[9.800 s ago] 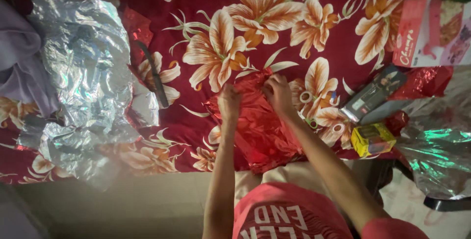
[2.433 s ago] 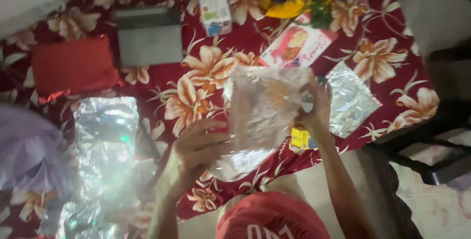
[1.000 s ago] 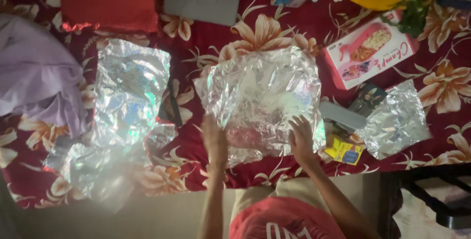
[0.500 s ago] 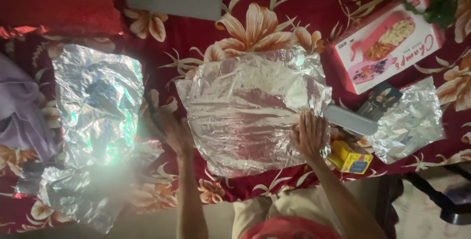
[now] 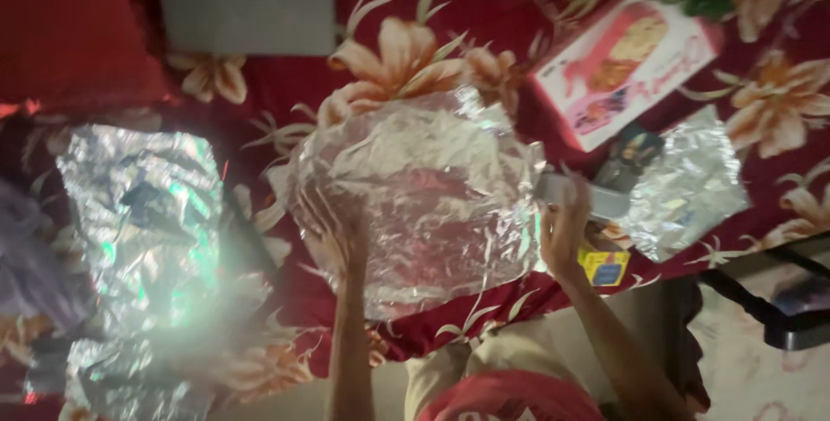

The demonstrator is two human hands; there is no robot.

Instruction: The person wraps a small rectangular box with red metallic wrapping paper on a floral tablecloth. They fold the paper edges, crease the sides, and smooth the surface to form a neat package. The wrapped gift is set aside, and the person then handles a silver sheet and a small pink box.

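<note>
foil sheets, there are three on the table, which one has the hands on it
The middle foil sheet, the crumpled one: the left hand presses its near-left part and the right hand is at its right edge. The left foil sheet and right foil sheet lie untouched.

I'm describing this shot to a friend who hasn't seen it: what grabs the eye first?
The crinkled silver foil sheet in the middle, spread over the red cloth with big pale flowers. The left hand presses on its left part and the right hand is at its right edge. A second shiny sheet glares at the left, and a pink box lies at the upper right.
</note>
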